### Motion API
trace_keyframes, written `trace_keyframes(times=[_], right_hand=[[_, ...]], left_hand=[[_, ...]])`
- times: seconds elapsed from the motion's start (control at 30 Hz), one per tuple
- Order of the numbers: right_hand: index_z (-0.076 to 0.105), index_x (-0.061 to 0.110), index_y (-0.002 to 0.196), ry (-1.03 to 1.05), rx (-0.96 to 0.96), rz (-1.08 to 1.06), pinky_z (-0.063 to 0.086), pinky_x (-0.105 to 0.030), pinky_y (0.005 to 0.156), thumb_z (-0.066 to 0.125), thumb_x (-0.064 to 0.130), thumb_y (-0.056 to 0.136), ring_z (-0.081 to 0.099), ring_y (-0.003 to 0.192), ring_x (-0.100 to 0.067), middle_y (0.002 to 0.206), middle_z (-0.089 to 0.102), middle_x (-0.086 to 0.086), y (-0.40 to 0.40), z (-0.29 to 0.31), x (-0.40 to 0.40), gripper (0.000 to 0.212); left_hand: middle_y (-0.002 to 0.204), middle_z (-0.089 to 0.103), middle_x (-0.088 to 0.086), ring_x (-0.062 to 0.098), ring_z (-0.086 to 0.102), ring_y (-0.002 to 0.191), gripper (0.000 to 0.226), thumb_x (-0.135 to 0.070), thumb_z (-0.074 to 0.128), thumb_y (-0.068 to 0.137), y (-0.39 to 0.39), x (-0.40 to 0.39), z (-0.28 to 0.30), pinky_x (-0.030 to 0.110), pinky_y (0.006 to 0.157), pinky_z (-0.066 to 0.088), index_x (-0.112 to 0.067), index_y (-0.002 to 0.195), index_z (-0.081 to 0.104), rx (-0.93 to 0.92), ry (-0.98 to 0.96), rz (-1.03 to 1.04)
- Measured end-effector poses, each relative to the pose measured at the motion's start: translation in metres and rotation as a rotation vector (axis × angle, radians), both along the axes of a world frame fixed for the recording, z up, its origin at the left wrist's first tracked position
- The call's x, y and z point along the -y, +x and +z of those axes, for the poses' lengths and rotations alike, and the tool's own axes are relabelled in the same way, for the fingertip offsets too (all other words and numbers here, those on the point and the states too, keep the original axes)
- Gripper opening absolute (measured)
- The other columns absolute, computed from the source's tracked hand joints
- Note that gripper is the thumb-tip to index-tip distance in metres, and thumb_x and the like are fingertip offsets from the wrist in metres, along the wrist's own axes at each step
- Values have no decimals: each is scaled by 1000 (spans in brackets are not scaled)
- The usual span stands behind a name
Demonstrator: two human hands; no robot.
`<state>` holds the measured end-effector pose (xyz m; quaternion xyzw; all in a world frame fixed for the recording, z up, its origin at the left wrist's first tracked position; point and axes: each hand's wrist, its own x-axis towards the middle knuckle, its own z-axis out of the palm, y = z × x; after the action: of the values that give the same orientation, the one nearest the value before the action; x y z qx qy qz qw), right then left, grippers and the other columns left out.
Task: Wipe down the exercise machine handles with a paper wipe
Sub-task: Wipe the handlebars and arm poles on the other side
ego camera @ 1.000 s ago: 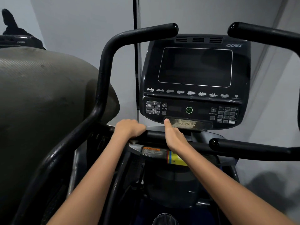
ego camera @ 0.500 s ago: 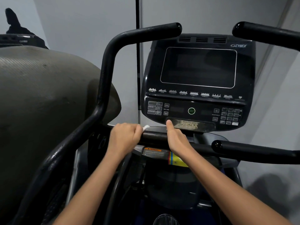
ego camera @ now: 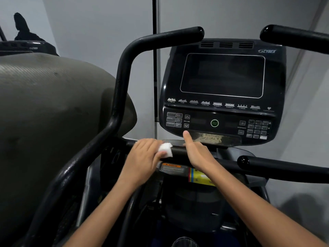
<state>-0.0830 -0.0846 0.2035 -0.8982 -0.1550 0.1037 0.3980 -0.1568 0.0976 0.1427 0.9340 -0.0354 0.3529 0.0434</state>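
Paper wipe [ego camera: 166, 149] in left hand [ego camera: 144, 157] on handle bar [ego camera: 178, 152], right hand [ego camera: 197, 154] just beside

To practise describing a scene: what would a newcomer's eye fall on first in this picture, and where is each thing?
First, the big black console with its dark screen, upper right of centre. Just below it, the left hand pinches a white paper wipe against the black crossbar, while the right hand rests on the same bar, thumb up against the console's lower edge. A curved black handle arches over from the left.
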Motion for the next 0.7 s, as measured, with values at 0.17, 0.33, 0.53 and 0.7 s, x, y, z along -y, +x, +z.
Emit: trace_keyframes(times=[0.17,0.33,0.53,0.7], right_hand=[[51,24,64,-87,162,59,44,-45,90,11,66,97,57,98,-27,95,63,-5,-2,7,4,67],[54,21,63,-23,302,101,45,-44,89,15,61,100,57,96,-30,91,62,-4,-5,48,-9,67],[60,20,79,10,392,150,43,-48,93,13,58,96,56,103,-33,112,66,-11,6,116,-32,63],[72,19,93,139,511,116,48,-44,90,25,51,94,60,95,-31,103,69,-10,14,177,-42,57]], left_hand=[[78,66,0,23,63,77,49,-38,31,108,13,-14,29,35,72,44,-11,88,67,-52,-469,182],[94,72,-2,8,65,87,52,-44,29,108,17,-2,97,24,71,45,-15,100,72,60,-1100,32],[89,64,-5,10,59,85,47,-44,26,109,23,3,182,31,75,45,-18,97,64,277,-913,13],[69,49,-10,9,47,67,47,-39,26,110,35,-8,243,26,60,35,-17,73,43,379,-732,41]])
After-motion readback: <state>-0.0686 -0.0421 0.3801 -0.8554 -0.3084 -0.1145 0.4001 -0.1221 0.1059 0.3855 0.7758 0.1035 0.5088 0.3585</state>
